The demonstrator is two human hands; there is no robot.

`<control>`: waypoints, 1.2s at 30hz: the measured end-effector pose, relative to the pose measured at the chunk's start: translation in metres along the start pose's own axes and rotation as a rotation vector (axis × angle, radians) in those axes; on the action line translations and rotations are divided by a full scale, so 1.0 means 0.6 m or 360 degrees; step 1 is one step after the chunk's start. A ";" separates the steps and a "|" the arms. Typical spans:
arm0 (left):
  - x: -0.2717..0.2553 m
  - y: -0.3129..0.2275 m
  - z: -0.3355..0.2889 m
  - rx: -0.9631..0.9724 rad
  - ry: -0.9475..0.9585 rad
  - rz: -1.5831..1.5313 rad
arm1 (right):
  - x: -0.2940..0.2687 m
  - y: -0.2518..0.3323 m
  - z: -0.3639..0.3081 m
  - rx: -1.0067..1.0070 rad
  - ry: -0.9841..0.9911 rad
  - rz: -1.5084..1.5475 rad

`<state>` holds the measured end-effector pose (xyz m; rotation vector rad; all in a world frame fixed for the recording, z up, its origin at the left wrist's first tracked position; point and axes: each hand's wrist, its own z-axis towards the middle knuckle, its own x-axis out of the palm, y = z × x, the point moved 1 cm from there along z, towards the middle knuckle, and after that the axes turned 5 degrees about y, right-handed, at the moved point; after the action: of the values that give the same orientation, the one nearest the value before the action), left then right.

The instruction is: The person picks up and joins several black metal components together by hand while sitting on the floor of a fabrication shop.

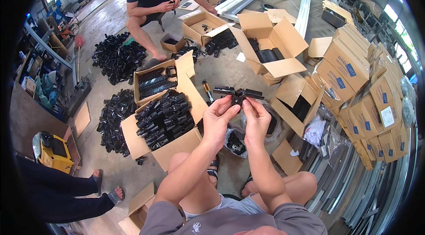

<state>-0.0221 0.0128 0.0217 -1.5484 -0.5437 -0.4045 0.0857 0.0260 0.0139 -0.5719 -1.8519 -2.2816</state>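
Observation:
Up in front of me, both hands grip one glossy black bracket-like part (pixel 239 94) with two arms spread out sideways and a short middle piece. My left hand (pixel 219 120) pinches it from the left, thumb near the centre. From the other side my right hand (pixel 256 119) closes thumb and fingers on its lower right. What exactly the part is for cannot be made out. Below the left hand stands an open carton (pixel 188 139) heaped with similar long black parts (pixel 164 119). A bag of small black pieces (pixel 235 142) sits on the floor beneath my hands.
Piles of black parts (pixel 116 122) lie at left. A co-worker (pixel 148 0) sits at the far left, hands together. Stacked cartons (pixel 341 69) and metal profiles (pixel 354 186) line the right. Another person's legs (pixel 66 186) stand at lower left, near a yellow machine (pixel 54 153).

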 end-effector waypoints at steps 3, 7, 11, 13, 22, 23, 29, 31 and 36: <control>0.001 -0.002 -0.003 -0.0006 0.0007 0.0002 | -0.001 0.008 0.001 0.0042 0.0032 0.0034; 0.005 -0.005 -0.003 0.0005 0.0017 -0.0014 | -0.008 0.004 0.008 0.0077 0.0097 0.0102; 0.007 -0.012 -0.005 -0.0015 -0.0017 -0.0025 | -0.006 0.004 0.008 0.0048 0.0105 0.0092; 0.007 -0.011 -0.004 -0.0014 -0.0010 -0.0028 | -0.005 -0.002 0.007 0.0135 0.0101 0.0291; 0.011 -0.009 -0.007 0.0026 -0.0044 -0.0041 | 0.007 -0.011 -0.002 0.0080 -0.0073 0.0189; 0.013 -0.010 -0.008 0.0020 -0.0030 -0.0045 | 0.006 -0.013 -0.002 0.0070 -0.0084 0.0183; 0.006 0.002 -0.003 0.0068 -0.0013 0.0046 | 0.012 -0.005 0.004 0.0111 -0.0110 0.0262; 0.005 0.002 -0.001 0.0069 -0.0013 0.0046 | 0.007 -0.013 0.007 0.0105 -0.0079 0.0260; 0.000 0.004 -0.003 0.0048 0.0005 0.0030 | 0.006 -0.016 -0.006 -0.0160 -0.0022 0.0010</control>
<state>-0.0205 0.0108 0.0201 -1.5225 -0.5305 -0.3826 0.0786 0.0253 0.0057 -0.6078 -1.7465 -2.3838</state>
